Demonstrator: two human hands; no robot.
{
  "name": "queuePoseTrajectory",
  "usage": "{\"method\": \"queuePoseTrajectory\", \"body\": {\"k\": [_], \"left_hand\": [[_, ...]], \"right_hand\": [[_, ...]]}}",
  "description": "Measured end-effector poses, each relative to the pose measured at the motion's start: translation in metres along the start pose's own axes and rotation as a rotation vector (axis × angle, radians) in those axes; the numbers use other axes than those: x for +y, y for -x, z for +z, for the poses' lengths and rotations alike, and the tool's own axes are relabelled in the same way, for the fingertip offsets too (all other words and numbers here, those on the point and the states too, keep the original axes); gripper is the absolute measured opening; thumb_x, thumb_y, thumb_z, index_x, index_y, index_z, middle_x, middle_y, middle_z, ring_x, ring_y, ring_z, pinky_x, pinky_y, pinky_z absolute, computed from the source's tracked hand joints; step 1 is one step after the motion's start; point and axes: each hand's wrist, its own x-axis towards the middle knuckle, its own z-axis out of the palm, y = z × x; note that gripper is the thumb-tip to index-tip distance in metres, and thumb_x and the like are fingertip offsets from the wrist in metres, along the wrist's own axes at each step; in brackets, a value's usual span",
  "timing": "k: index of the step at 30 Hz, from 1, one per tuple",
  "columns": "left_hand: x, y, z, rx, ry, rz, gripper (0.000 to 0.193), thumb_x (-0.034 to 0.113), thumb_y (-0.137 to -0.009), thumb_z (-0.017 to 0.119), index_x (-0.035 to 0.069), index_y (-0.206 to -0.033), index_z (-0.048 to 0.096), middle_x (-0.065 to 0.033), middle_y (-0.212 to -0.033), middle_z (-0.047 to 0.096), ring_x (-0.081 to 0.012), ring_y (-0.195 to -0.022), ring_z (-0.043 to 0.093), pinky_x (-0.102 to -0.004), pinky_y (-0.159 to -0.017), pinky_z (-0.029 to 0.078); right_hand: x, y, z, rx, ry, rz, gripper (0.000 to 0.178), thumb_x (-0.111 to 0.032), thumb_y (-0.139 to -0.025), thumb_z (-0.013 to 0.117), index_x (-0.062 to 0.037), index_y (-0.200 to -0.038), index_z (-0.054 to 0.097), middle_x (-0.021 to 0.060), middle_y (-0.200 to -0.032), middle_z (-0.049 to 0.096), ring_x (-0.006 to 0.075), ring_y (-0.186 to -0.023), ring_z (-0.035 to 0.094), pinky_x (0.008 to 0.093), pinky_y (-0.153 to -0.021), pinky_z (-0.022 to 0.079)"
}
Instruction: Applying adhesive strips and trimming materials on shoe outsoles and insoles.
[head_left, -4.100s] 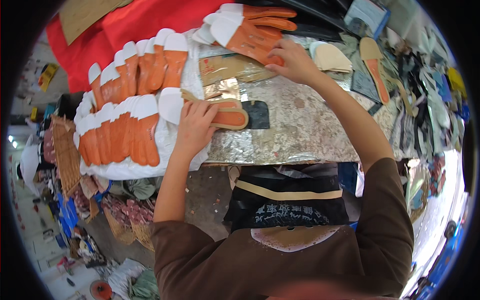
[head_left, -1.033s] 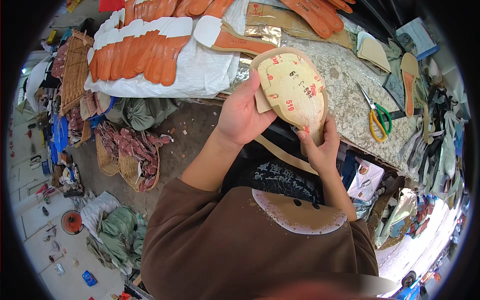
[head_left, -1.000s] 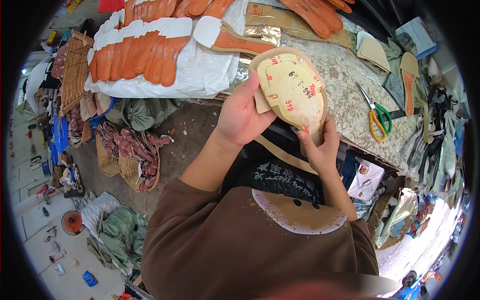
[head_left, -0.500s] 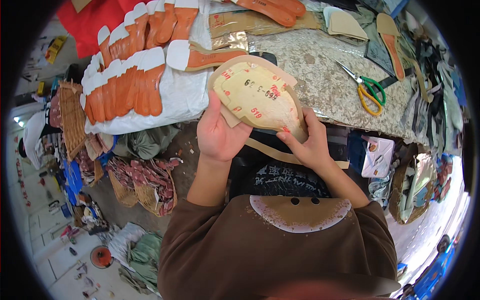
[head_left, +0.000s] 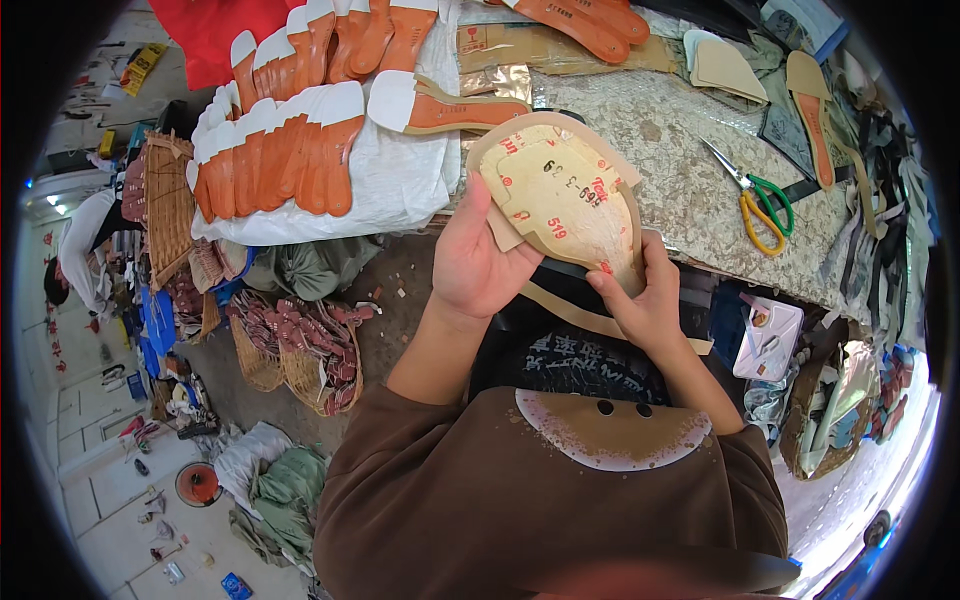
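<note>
Worktable [head_left: 690, 190] with speckled stone-like top running across upper frame, white sheet [head_left: 390, 180] draping over its left part. Grey concrete floor [head_left: 390, 310] lying below — littered with scraps. Woven baskets [head_left: 290, 360] sitting on floor left of centre, another basket [head_left: 165, 190] leaning by table end. Pale tiled floor [head_left: 110, 470] showing at far left, possibly brighter daylight coming in there — edge too warped to tell.

Matt cardboard patterns [head_left: 562, 195]; speckled stone-like worktop [head_left: 690, 190]; glossy orange leather pieces [head_left: 300, 160].
</note>
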Motion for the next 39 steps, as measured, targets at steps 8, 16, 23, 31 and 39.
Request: {"method": "queuePoseTrajectory", "body": {"k": [8,16,23,31,39], "left_hand": [[-0.013,-0.006,0.003,-0.057,0.082,-0.004,0.06,0.045,-0.104,0.028,0.006,-0.15,0.023,-0.0124,-0.152,0.033,-0.0303,-0.14,0.032,-0.0501,-0.115,0.027],[-0.038,-0.018,-0.023,-0.216,0.296,-0.034,0.095,0.076,-0.088,0.031,0.005,-0.151,0.021,-0.0115,-0.155,0.028,-0.0287,-0.144,0.024,-0.047,-0.117,0.016],[-0.048,-0.017,-0.04,-0.078,-0.275,-0.243,0.086,0.064,-0.096,0.026,-0.006,-0.145,0.03,-0.0286,-0.147,0.036,-0.0359,-0.14,0.032,-0.0436,-0.115,0.022],[-0.02,0.008,-0.08,0.016,-0.295,-0.112,0.056,0.039,-0.102,0.027,-0.004,-0.13,0.048,-0.0198,-0.121,0.061,-0.0275,-0.116,0.056,-0.0387,-0.103,0.038],[-0.002,-0.001,-0.081,0.161,-0.307,-0.078,0.045,0.034,-0.102,0.034,-0.002,-0.119,0.054,-0.0178,-0.111,0.064,-0.027,-0.108,0.059,-0.0381,-0.098,0.042]], "right_hand": [[0.009,-0.002,-0.008,0.01,0.055,-0.029,0.052,-0.037,-0.079,0.077,-0.0001,-0.107,0.052,0.0164,-0.082,0.063,0.0297,-0.071,0.063,0.0351,-0.064,0.048],[0.01,-0.008,-0.05,0.011,0.384,-0.017,0.059,-0.046,-0.079,0.074,-0.0032,-0.112,0.053,0.0184,-0.083,0.062,0.0402,-0.076,0.063,0.0435,-0.066,0.049],[0.063,-0.107,-0.206,0.676,0.512,0.068,0.042,-0.034,-0.09,0.063,-0.0007,-0.113,0.052,0.0214,-0.1,0.066,0.0347,-0.086,0.066,0.0416,-0.074,0.05],[0.099,-0.154,-0.289,0.652,1.416,-0.325,0.024,-0.022,-0.088,0.063,-0.0152,-0.111,0.065,0.0103,-0.097,0.064,0.0317,-0.087,0.063,0.0416,-0.073,0.05],[0.081,-0.245,-0.125,0.393,1.148,-0.574,0.023,-0.026,-0.08,0.072,-0.0114,-0.098,0.07,0.0091,-0.095,0.064,0.027,-0.094,0.06,0.0399,-0.081,0.048]]}}
